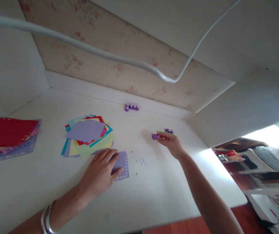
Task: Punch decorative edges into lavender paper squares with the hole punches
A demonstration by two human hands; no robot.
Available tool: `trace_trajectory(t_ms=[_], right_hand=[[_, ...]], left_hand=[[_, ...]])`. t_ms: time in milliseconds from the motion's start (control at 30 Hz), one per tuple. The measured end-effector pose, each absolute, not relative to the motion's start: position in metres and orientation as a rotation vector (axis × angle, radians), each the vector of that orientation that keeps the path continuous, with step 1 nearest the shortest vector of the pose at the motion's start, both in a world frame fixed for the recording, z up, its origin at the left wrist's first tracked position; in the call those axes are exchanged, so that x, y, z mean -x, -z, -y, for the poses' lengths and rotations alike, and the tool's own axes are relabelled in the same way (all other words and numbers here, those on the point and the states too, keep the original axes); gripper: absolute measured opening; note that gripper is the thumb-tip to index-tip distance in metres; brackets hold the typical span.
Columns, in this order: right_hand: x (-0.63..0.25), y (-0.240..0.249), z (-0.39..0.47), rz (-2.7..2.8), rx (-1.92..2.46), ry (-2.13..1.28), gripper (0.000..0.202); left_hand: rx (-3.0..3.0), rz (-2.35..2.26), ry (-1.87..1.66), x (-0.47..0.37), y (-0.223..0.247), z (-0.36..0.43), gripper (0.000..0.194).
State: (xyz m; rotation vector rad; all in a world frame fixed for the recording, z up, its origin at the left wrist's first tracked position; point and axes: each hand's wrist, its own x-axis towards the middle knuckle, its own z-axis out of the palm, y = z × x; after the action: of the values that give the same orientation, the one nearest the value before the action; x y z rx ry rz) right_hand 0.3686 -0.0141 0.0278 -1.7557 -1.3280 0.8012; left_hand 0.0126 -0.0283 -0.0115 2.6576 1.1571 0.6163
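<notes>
My left hand [101, 169] lies with its fingers spread on a purple paper sheet [123, 161] that has small punched holes along its edge. Small purple paper bits [142, 161] are scattered to the right of that sheet. My right hand [170, 143] is raised at the right side of the table, its fingers closed on a small purple punch [154, 136]. Just behind it stand more small punches [169, 131], purple and green, partly hidden by the hand. Several purple punches [131, 107] sit grouped near the back wall.
A pile of coloured paper sheets [88, 131] lies left of centre. Punched red and purple sheets [10, 133] are stacked at the far left. A white cable [93, 50] hangs across the upper view. The white table [120, 208] ends in front, with red floor beyond.
</notes>
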Motion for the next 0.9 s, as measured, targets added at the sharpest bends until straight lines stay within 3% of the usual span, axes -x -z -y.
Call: trace_trajectory(t_ms=[100,200,367,633,900], right_hand=[[-0.403,-0.041,-0.008,1.52,2.101,-0.263,0.046],[-0.429,-0.055,-0.032,1.63,2.256,-0.062,0.033],[-0.445,-0.054,-0.055,1.925,2.341,-0.055,0.024],[-0.447,-0.051,-0.071,2.141,2.435,-0.035,0.036],[-0.36,-0.041,-0.131,2.204,2.192,-0.006,0.041]], left_hand=[[-2.66,-1.148,-0.608,-0.012,0.012,0.028,0.04],[-2.663,-1.157,-0.599,-0.012,0.012,0.028,0.041],[-2.654,-1.164,-0.588,-0.012,0.013,0.028,0.04],[-2.636,-1.157,-0.552,-0.012,0.013,0.027,0.042],[-2.594,-1.157,-0.544,-0.011,0.012,0.028,0.038]])
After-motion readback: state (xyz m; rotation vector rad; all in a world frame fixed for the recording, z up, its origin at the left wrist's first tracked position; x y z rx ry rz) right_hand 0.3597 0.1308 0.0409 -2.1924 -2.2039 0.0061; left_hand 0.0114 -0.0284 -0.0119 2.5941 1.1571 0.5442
